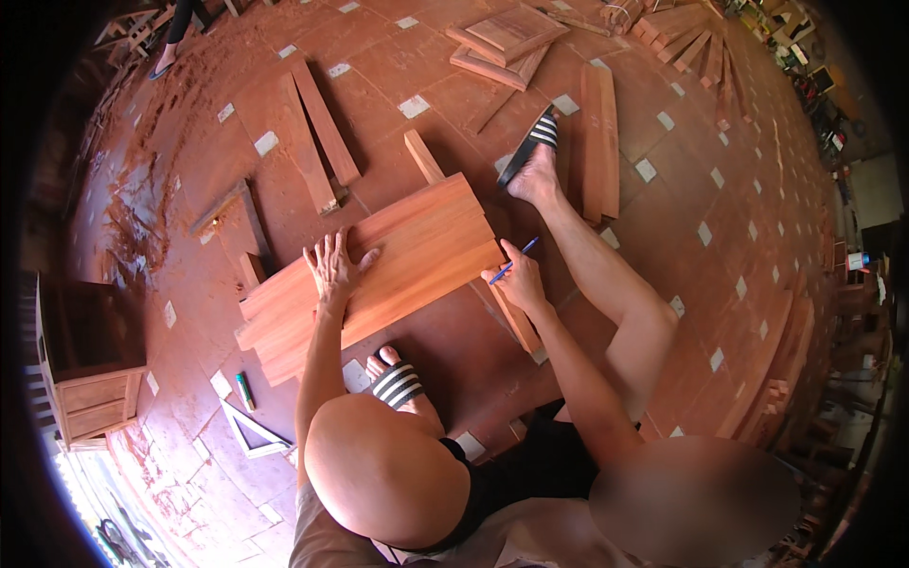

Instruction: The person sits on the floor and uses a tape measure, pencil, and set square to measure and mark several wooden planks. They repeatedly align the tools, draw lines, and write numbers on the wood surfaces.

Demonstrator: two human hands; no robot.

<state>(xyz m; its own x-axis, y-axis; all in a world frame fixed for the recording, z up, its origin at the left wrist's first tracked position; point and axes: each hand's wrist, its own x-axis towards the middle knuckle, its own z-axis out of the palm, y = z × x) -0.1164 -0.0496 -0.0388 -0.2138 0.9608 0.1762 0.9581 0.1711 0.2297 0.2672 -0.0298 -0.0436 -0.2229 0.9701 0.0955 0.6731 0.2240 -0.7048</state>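
Several reddish wooden boards (417,251) lie side by side in front of me, their ends uneven at the left. They rest across wooden strips; one strip (423,156) sticks out at the far side and another (516,320) at the near right. My left hand (333,270) lies on the boards with its fingers spread, holding nothing. At the right end of the boards, my right hand (517,277) is closed around a blue pen (530,245). The pen's lower tip points toward the board ends; I cannot tell whether it touches the wood.
A green tube (245,391) and a white triangular frame (251,435) lie at the near left, by a wooden cabinet (95,402). Long planks (322,133) lie beyond the boards. Panels (507,36) are stacked farther off. My sandalled feet flank the boards. Another person's foot (163,68) shows far left.
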